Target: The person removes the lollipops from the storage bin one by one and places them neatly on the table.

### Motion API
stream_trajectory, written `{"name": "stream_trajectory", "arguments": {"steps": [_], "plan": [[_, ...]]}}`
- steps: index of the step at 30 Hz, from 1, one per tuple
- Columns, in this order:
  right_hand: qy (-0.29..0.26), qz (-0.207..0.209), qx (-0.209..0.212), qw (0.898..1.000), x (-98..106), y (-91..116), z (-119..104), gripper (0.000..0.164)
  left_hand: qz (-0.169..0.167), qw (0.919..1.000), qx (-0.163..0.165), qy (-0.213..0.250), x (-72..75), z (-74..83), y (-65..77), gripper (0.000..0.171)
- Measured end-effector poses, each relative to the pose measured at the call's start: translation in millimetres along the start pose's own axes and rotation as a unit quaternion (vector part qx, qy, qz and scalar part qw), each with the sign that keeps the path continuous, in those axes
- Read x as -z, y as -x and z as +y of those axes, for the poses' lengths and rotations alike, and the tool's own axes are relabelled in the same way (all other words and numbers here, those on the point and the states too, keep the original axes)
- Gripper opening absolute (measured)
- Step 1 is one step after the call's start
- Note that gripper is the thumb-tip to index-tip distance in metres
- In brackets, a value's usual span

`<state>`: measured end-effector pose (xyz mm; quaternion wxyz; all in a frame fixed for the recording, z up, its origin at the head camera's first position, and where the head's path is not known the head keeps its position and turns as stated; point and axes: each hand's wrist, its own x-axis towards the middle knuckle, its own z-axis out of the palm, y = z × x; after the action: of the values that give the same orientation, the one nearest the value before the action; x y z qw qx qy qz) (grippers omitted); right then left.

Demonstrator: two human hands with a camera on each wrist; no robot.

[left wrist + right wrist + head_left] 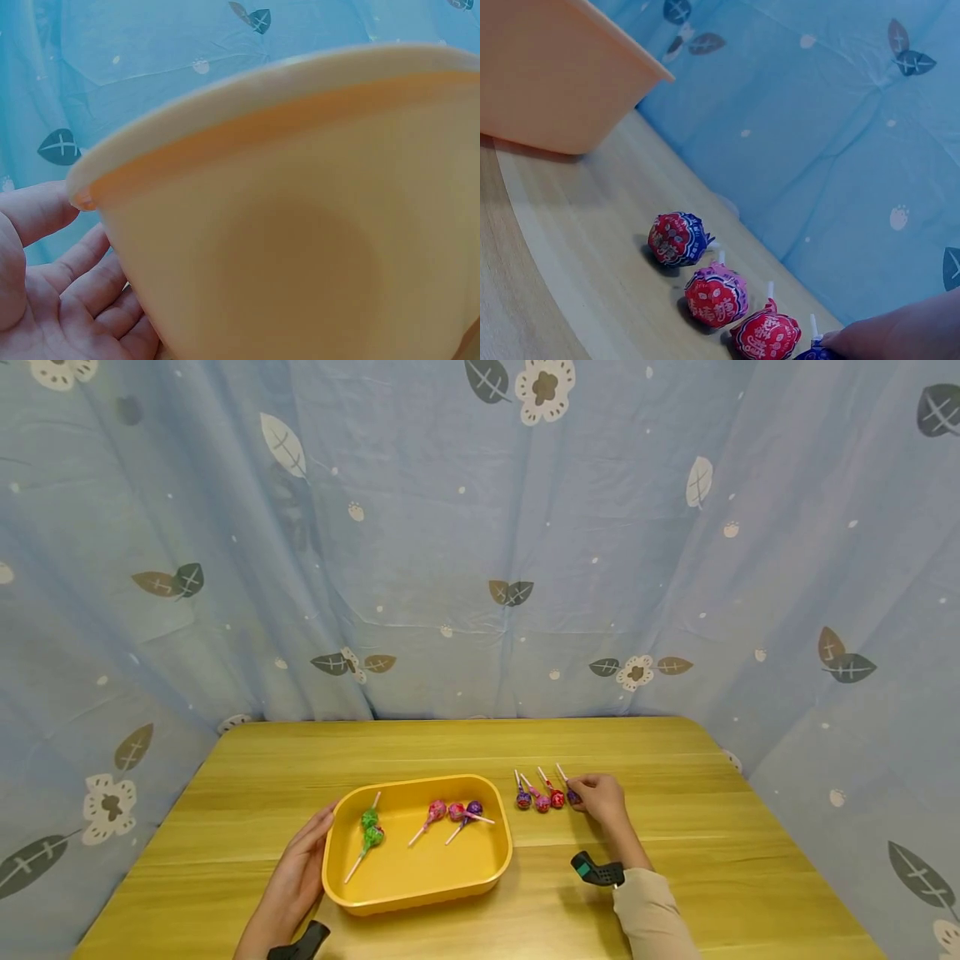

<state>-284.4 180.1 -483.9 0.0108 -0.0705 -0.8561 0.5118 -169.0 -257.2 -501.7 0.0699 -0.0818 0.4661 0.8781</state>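
My right hand (602,797) pinches a purple-wrapped lollipop (573,797) at the right end of a row on the table. Its fingertips are where the wrapper meets the white stick. To its left lie a red lollipop (557,798), a pink lollipop (542,803) and a purple-and-red lollipop (679,239), sticks pointing away from me. My left hand (298,868) rests against the left side of a yellow plastic bin (420,893), fingers loosely extended along its wall and under the rim. Inside the bin are green lollipops (372,836), pink lollipops (437,811) and a purple lollipop (474,808).
The bin stands on a yellow wood-grain table (660,760), left of the lollipop row. Behind the table hangs a blue curtain (450,552) with leaves and flowers, and it also covers both sides. A black wrist device (597,869) sits on the right wrist.
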Motion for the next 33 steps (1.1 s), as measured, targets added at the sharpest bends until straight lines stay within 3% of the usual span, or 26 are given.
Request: {"name": "stream_trajectory", "arguments": {"steps": [10,21,33], "plan": [[0.004,0.026,0.005,1.0,-7,-3,9,0.028,-0.009,0.9998,-0.02,-0.001,4.0,-2.0,-0.1,0.019],[-0.007,0.047,0.014,0.999,-9,-1,14,0.03,-0.035,0.9987,-0.034,0.016,4.2,-0.9,4.7,0.022],[-0.014,0.047,0.008,0.999,-2,4,10,0.032,-0.029,0.9988,-0.031,0.025,2.3,-1.0,4.4,0.024]]}}
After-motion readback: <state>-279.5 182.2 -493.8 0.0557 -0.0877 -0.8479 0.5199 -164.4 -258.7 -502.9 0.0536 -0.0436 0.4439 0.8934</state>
